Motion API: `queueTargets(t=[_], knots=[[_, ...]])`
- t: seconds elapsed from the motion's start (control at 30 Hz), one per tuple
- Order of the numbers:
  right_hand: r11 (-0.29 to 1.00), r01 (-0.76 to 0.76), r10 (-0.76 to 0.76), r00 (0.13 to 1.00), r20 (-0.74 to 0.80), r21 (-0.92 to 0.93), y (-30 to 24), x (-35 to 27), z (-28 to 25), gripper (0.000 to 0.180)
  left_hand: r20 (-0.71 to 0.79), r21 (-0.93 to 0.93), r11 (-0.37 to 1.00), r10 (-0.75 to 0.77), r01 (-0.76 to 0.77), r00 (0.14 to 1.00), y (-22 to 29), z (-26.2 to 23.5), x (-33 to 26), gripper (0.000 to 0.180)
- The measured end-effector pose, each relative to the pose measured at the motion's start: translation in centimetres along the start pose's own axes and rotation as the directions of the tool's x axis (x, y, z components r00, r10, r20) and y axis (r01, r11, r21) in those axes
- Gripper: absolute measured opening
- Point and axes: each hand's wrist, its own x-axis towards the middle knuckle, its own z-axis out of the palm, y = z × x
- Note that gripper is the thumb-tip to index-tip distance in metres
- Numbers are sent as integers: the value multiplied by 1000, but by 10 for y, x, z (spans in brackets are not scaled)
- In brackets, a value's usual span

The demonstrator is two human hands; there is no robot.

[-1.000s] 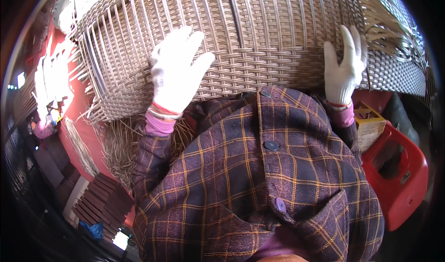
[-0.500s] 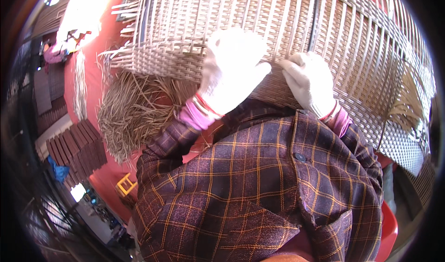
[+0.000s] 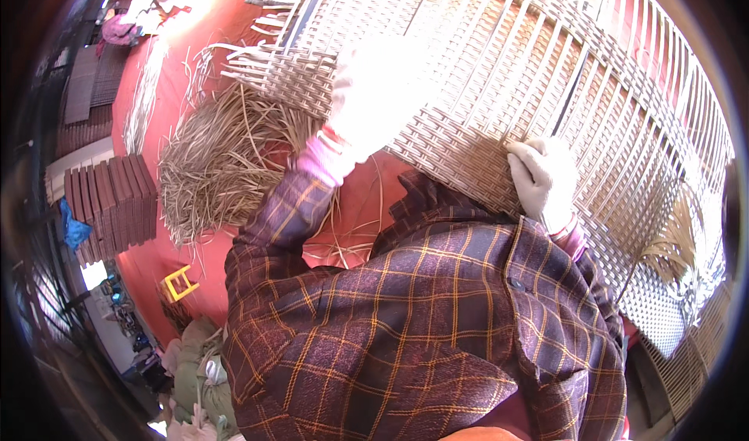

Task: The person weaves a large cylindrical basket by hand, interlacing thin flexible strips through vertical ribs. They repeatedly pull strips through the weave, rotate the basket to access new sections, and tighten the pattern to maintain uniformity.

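A large woven wicker panel [image 3: 460,140] of flat brown-grey strands lies in front of me, its near edge against my jacket. My left hand [image 3: 382,90], in a white glove, is over the panel's left part; glare washes out its fingers, so what they hold is hidden. To the right, my gloved right hand [image 3: 544,177] rests on the panel with thumb and fingers closed at the weave, where a thin weaving strand [image 3: 507,139] shows at the fingertips. Long parallel strands run away from me across the panel's upper part.
A heap of loose strands [image 3: 222,164] lies left on the red surface [image 3: 359,199]. Beyond are stacked brown slabs [image 3: 113,207], a blue cloth or bag [image 3: 76,226] and a yellow frame [image 3: 179,283]. Another bundle of strands [image 3: 675,242] sits on the panel's right.
The view has turned, so panel and surroundings appear tilted. My hands are farther apart, the right one lower and farther right in the picture. Glare now covers my left hand's fingers.
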Motion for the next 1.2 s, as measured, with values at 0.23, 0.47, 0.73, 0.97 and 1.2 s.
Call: queueTargets(t=[0.23, 0.47, 0.73, 0.97, 1.2], knots=[[1000, -13, 12, 1000, -9, -26, -6, -1, -1, 15, 166, 218, 974, -99, 62, 981, 4, -27, -31, 41], [1000, -17, 17, 1000, -17, 3, -12, -2, -6, 16, 142, 278, 953, -169, 125, 975, -43, -44, -12, 38], [999, -15, 17, 999, -41, 51, -3, -7, 0, 12, 461, 608, 794, -350, -3, 815, -107, -60, -41, 24], [996, -40, 45, 996, -72, 77, 13, -32, -2, 19, 585, 539, 832, -256, -133, 770, -73, -35, 68, 38], [996, -85, 74, 967, -243, -36, 31, -94, -50, 14, 273, -306, 866, 477, -395, 835, 128, 89, 139, 23]])
